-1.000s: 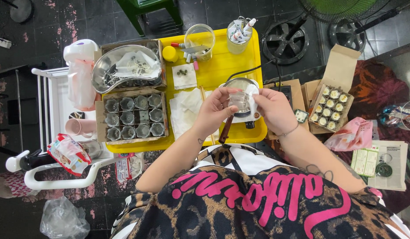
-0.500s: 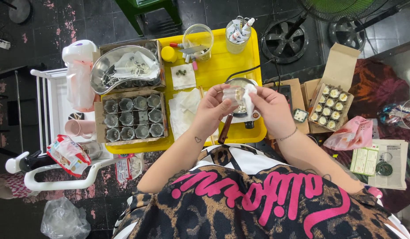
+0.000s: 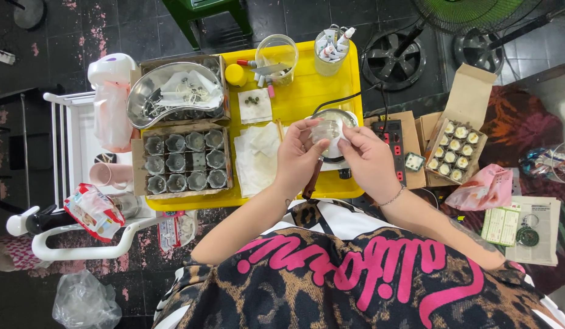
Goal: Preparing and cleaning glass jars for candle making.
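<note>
Left hand [image 3: 301, 159] curled around a small clear glass jar [image 3: 326, 130], fingers wrapped on its left side. Right hand [image 3: 369, 159] closed on the same jar from the right, fingertips pinching near its rim together with a bit of white cloth [image 3: 338, 145]. Jar held up between both hands, just above a small round metal pot [image 3: 340, 116] at the right end of the yellow tray [image 3: 307, 91]. Black cable [image 3: 337, 100] running from the pot toward a power strip [image 3: 393, 146] just beside the right hand.

Left of the hands, on the tray: folded white paper towels [image 3: 257, 155], then a cardboard box of empty glass jars [image 3: 185, 161] in rows. Behind that box, a metal bowl [image 3: 173, 91] with wicks and small bits inside. At the far edge of the tray, a clear plastic cup [image 3: 277, 56] and a second cup of tools [image 3: 331, 50], with a small yellow lid [image 3: 235, 74] near them. Right of the tray, well apart from the hands, an open cardboard box of filled candles [image 3: 452, 152] and a pink pouch [image 3: 485, 187].
</note>
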